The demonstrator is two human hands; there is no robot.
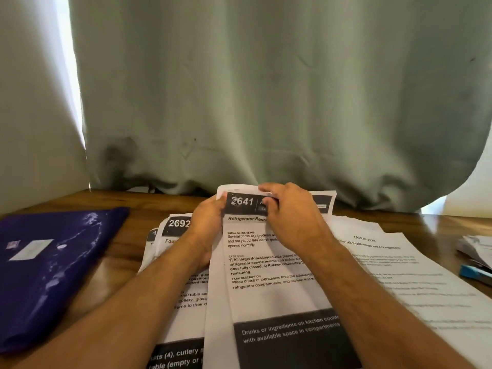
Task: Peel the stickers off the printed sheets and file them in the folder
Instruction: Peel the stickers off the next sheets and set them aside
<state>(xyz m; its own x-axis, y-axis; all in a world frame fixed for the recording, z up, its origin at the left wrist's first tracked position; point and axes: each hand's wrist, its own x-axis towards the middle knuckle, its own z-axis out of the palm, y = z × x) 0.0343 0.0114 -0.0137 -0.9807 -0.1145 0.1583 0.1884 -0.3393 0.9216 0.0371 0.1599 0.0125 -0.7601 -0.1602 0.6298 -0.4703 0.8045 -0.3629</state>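
A printed sheet headed 2641 (266, 262) lies on top of a pile of sheets in the middle of the wooden table. My left hand (206, 222) grips the sheet's upper left edge. Over the black header bar, my right hand (290, 211) has its fingers curled and pinching at something there; whether it is a sticker is hidden under the fingers. Another sheet, headed 2692 (177, 227), shows beneath on the left. A dark purple folder (53, 267) lies shut at the left of the table, a white label on its cover.
More printed sheets (412, 275) spread out to the right. At the far right edge lie some crumpled papers (476, 249) and a blue object (474, 272). A grey-green curtain (266, 102) hangs behind the table (119, 267).
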